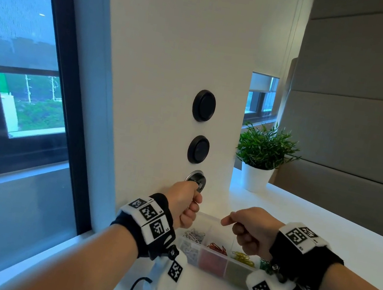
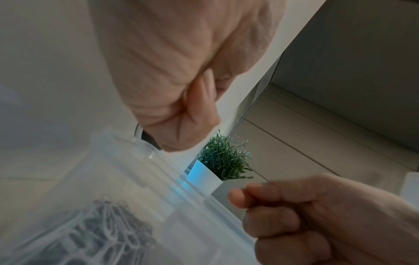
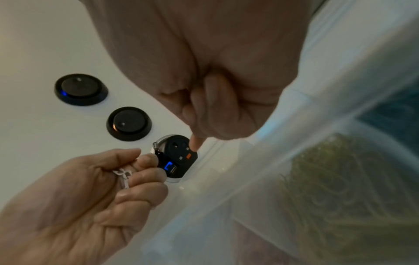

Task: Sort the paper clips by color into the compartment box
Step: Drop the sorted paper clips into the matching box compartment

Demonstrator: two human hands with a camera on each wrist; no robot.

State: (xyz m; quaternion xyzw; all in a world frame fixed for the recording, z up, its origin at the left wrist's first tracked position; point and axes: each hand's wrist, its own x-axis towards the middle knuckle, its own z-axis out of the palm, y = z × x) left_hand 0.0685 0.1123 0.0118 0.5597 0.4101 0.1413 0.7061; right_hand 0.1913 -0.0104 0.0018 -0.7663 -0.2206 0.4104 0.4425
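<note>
Still, the left hand (image 3: 95, 181) pinches white paper clips (image 3: 123, 176) right beside the wall socket (image 3: 175, 157), above the compartment box (image 1: 208, 219), while the right hand (image 1: 250, 232) is curled on nothing visible (loose metal there could slip, landing in the wrong compartment).

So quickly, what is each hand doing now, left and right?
Left hand: fingers curled, holding white paper clips.
Right hand: fingers curled into a fist; nothing visible in it.
</note>
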